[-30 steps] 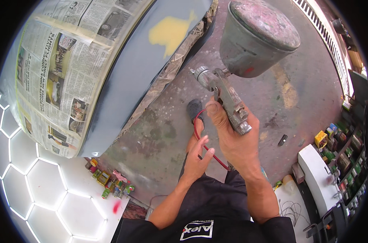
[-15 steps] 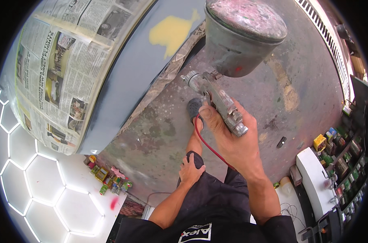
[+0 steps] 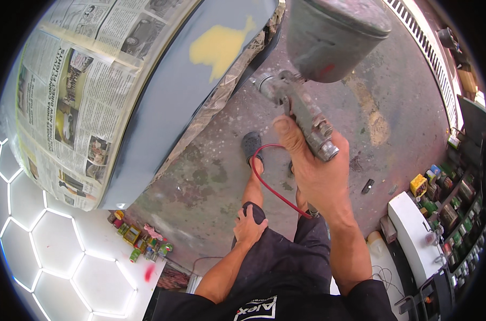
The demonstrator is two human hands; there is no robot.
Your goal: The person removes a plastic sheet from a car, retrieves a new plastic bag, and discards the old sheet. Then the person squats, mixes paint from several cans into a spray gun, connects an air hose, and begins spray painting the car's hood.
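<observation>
My right hand is wrapped round the handle of a spray gun, its thumb along the near side. A large, paint-smeared metal cup tops the gun. From below the hand loops a red air hose. The nozzle points left, a little apart from a grey-primed car panel that bears a yellow patch. Newspaper masking covers the body left of the panel, and a crumpled paper strip hangs along its right edge. My left hand rests on my left knee, fingers apart, holding nothing.
Several cans and bottles stand on the floor at the lower left, by a wall with glowing hexagon lights. On the right are shelves of paint cans and a white cabinet. A small black object lies on the stained floor.
My right hand and the spray gun have moved right and slightly up in view. The hose now bows out in a wider loop. My left hand stays on the knee.
</observation>
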